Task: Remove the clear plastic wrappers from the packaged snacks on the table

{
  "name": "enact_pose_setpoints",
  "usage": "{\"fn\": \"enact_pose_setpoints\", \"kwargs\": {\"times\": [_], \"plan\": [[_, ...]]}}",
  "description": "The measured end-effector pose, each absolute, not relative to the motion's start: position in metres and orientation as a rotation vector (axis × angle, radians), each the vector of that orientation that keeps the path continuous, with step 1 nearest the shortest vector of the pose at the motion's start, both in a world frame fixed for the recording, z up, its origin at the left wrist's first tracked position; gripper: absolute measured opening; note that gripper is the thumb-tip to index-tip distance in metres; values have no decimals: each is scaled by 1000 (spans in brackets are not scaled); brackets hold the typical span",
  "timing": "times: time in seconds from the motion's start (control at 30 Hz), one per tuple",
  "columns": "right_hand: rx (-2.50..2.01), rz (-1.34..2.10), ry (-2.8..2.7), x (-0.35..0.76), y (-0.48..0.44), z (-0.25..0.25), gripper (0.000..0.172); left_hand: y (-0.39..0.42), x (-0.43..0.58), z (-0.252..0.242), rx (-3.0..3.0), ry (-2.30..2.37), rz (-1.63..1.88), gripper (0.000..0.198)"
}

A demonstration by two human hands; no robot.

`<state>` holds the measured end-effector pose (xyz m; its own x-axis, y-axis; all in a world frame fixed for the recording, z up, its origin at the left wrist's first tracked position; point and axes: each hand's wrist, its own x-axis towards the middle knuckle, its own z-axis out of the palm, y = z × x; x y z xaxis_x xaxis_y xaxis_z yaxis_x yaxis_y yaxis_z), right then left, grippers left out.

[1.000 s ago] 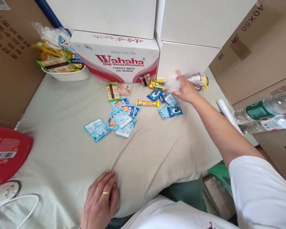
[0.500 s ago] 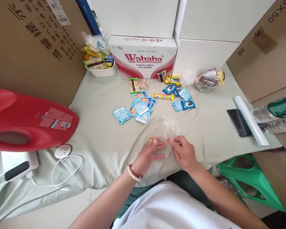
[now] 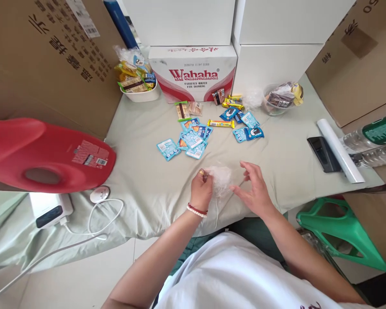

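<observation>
A crumpled clear plastic bag [image 3: 221,179] is between my hands, over the front part of the cloth-covered table [image 3: 141,180]. My left hand [image 3: 202,186] is closed on the bag's left side. On its right, my right hand [image 3: 254,186] is open, fingers spread; its thumb is close to the bag, and I cannot tell whether it touches. Beyond the hands lie a pile of light-blue snack packets [image 3: 193,139], a yellow wrapped bar [image 3: 221,123] and several dark-blue and light-blue packets [image 3: 248,134].
A white basket of snacks [image 3: 140,95] and a clear bowl of wrapped snacks [image 3: 274,108] stand at the back beside the Wahaha carton [image 3: 193,75]. Left are a red jug [image 3: 48,154] and a white power bank [image 3: 51,210]. A phone [image 3: 323,154] and white roll [image 3: 340,150] lie right.
My left hand has closed on the plastic bag, which my right hand pinched before. The right hand has let go and spread its fingers. The view has shifted slightly.
</observation>
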<state>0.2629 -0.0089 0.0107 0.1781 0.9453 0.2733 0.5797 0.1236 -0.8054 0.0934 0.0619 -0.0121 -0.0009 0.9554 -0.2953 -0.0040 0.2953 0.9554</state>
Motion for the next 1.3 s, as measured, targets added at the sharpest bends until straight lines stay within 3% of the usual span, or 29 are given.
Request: {"fn": "enact_pose_setpoints", "kwargs": {"times": [0.07,0.17,0.27,0.4,0.6,0.73,0.9,0.93,1.07,1.23,1.3], "plan": [[-1538,640,-1574,259,8,10,62,59,94,-12,1085,1333,1010,11],[-1519,791,-1526,252,20,3,30,61,90,-12,948,1344,1047,11],[-1537,854,-1221,257,17,-9,24,70,81,-10,645,1315,1073,16],[-1564,1011,-811,276,10,-20,33,79,75,-7,477,1317,1079,18],[-1525,1186,-572,298,0,-14,37,83,73,-3,376,1185,972,44],[-1663,1224,-822,319,-10,-4,47,84,63,0,418,1159,906,51],[-1621,915,-1375,310,-1,12,83,69,65,6,642,1068,656,66],[-1596,927,-1447,303,6,12,78,67,67,7,665,1026,592,70],[-1631,1080,-1271,288,42,-6,31,72,63,4,659,1046,493,74],[-1826,1103,-1068,304,75,-33,27,91,27,-9,772,1477,681,36],[-1883,1051,-1127,308,79,-37,28,91,14,-10,819,1614,787,30]]}}
